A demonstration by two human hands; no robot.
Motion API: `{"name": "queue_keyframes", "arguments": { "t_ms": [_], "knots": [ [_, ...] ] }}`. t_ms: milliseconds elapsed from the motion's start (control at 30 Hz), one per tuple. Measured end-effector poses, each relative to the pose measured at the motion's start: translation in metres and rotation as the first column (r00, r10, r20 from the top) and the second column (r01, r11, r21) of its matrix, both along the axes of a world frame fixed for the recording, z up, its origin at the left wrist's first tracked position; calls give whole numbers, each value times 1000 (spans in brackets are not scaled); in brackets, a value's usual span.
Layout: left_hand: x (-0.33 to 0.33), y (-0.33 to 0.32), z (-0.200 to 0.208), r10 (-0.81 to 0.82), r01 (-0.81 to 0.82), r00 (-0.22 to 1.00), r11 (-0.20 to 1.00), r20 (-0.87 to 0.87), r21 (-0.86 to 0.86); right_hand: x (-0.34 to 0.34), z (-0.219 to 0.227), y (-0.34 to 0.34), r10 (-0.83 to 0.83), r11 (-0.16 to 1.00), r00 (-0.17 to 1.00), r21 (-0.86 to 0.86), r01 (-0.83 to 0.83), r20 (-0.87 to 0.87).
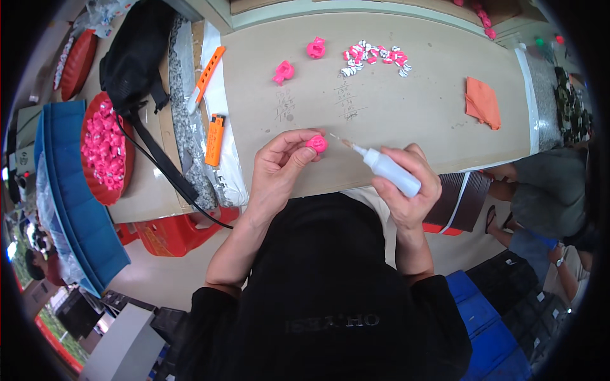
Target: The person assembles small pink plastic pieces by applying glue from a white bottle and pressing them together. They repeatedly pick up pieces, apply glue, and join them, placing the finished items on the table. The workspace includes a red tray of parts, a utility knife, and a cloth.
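Note:
Between the thumb and fingers of my left hand (pixel 283 162) is a small round pink plastic piece (pixel 316 144). My right hand (pixel 412 184) grips a white squeeze bottle (pixel 395 174), tilted so that its thin nozzle points left at the pink piece. A small gap separates the nozzle's tip from the piece. Farther back on the table lie two loose pink plastic parts, one (pixel 283 73) with a stem and one (pixel 316 47) with an opening. To their right is a loose pile of small pink and white pieces (pixel 376 56).
An orange cutter (pixel 206 77) and an orange lighter (pixel 215 140) lie at the table's left. Beyond them are a black bag (pixel 136 54) and a red tray (pixel 129 168) of pink pieces. A folded orange cloth (pixel 481 103) lies at right. Another person (pixel 549 193) is at far right.

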State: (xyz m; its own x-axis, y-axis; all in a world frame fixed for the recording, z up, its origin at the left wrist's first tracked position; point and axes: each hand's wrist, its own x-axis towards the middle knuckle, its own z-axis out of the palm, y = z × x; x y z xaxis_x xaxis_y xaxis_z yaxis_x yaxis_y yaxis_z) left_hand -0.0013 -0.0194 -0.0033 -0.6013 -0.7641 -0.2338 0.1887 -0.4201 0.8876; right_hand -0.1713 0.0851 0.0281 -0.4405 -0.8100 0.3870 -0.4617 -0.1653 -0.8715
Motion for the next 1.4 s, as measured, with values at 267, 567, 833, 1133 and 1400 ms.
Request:
{"name": "queue_keyframes", "arguments": {
  "t_ms": [267, 567, 833, 1133, 1400],
  "knots": [
    [3, 2, -6, 28, -26, 996, 999, -83, 29, 11, 7, 0, 8, 998, 997, 67, -2, -74],
    [4, 3, -5, 23, -23, 997, 1000, -69, -2, 15, 6, 0, 13, 995, 998, 101, -6, -66],
    [1, 3, -2, 24, -26, 999, 999, -43, -34, 12, 5, 2, 7, 996, 998, 92, -2, -59],
    [2, 2, -8, 12, -15, 999, 995, -34, -101, 11, 6, 1, 34, 996, 998, 81, -30, -52],
    [3, 1, -3, 54, -51, 999, 968, 5, -244, 11, 7, 1, 49, 995, 997, 88, -43, -65]
  ]
}}
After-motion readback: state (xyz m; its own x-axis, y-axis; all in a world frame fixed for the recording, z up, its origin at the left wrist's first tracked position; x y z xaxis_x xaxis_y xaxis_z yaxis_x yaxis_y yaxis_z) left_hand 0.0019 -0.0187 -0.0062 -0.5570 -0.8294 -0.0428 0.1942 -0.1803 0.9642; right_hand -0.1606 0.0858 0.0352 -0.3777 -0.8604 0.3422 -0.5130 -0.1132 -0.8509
